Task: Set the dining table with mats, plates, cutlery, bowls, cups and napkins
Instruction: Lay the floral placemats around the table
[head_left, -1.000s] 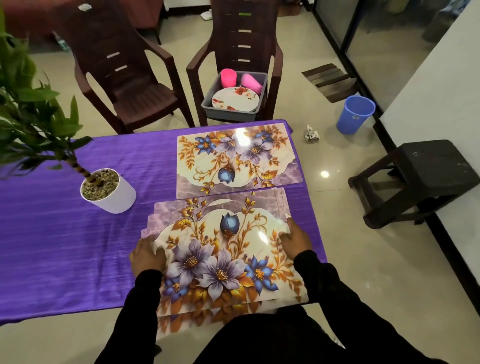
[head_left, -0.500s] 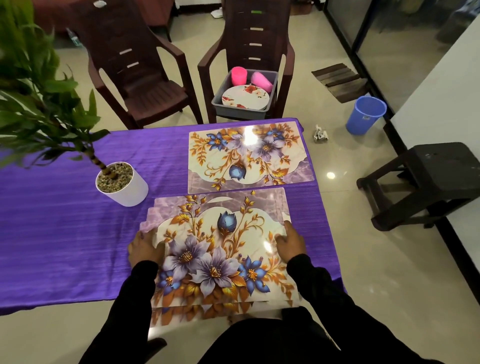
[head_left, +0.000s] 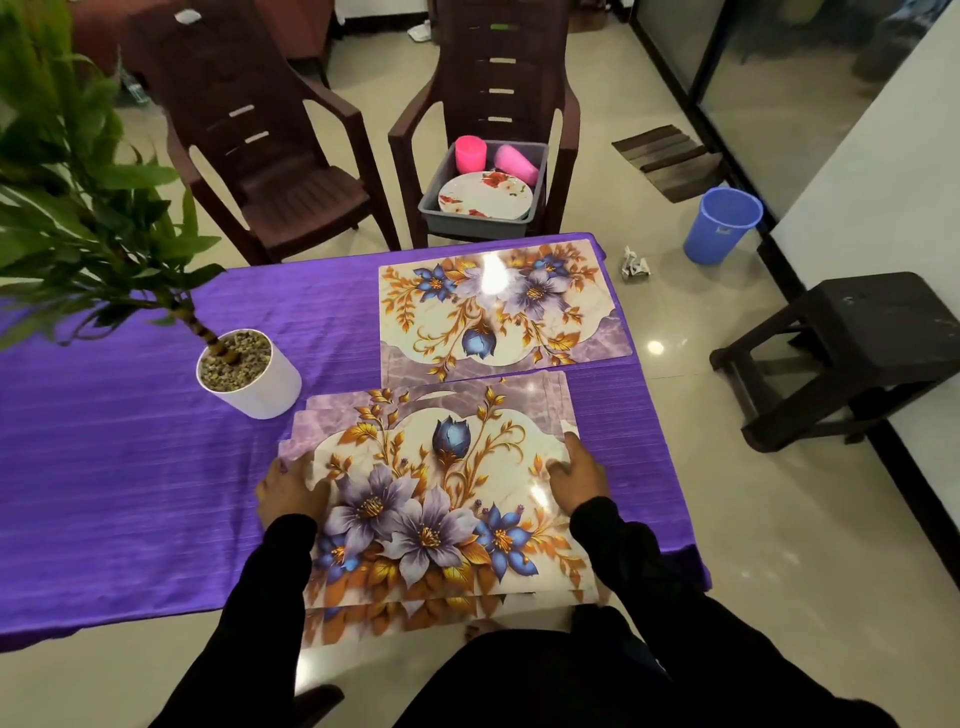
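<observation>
Several floral mats (head_left: 441, 499) lie fanned in a loose stack at the near edge of the table (head_left: 104, 467), their front edges hanging out past the purple cloth toward the person. One more laid mat (head_left: 498, 312) sits flat at the far end, just beyond the stack and apart from it.

Both hands are on the stack. From where I stand, the left hand (head_left: 291, 488) rests on the left edge with its fingers lying fairly flat, and the right hand (head_left: 579, 475) sits on the right edge, fingers spread across the glossy top. Neither seems to be curled round the sheets; whether a thumb is tucked beneath, I cannot tell.

These mats look thin, light and glossy, with a hard shine off the ceiling lamp. I would judge them stiff enough to hold a shape but ready to bow if lifted by one corner. Being slick, they will likely slide over one another, as the staggered edges already suggest. The sensible hold is at the two short sides, thumb on top and fingers under, peeling the top sheet alone. The overhang at the front offers an easy place to get fingers beneath.

A white potted plant (head_left: 249, 374) stands just beside the stack's far left corner, so a swung mat could clip it. Plates (head_left: 485, 200) and pink cups (head_left: 470, 153) wait in a grey tub (head_left: 431, 210) on the chair (head_left: 498, 78) beyond the table.
</observation>
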